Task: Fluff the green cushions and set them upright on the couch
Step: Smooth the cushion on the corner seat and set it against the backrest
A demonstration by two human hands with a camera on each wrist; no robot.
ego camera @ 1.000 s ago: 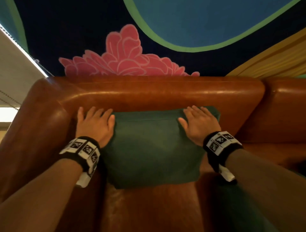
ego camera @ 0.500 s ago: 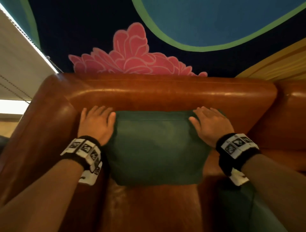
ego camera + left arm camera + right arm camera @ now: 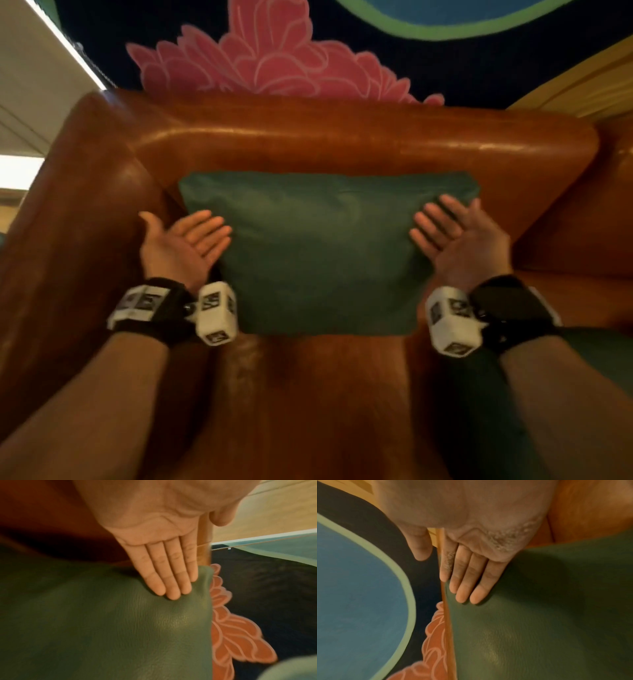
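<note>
A dark green cushion (image 3: 322, 253) stands upright against the backrest of the brown leather couch (image 3: 342, 137), in its left corner. My left hand (image 3: 186, 241) is at the cushion's left edge, palm turned inward, fingers straight. In the left wrist view the fingertips (image 3: 171, 592) touch the green cushion (image 3: 120, 635). My right hand (image 3: 452, 233) mirrors it at the right edge, fingers straight; its fingertips (image 3: 467, 595) lie on the cushion (image 3: 539, 628). A second green cushion (image 3: 603, 356) shows partly at the lower right, behind my right forearm.
The couch armrest (image 3: 78, 240) rises close on the left. Bare seat leather (image 3: 315, 394) lies in front of the cushion. Behind the backrest is a dark wall mural with a pink flower (image 3: 274, 58) and a blue shape.
Both hands have come off the cushion's top corners, moved down and turned palms inward at its sides. The view has moved closer and the cushion stays upright.
</note>
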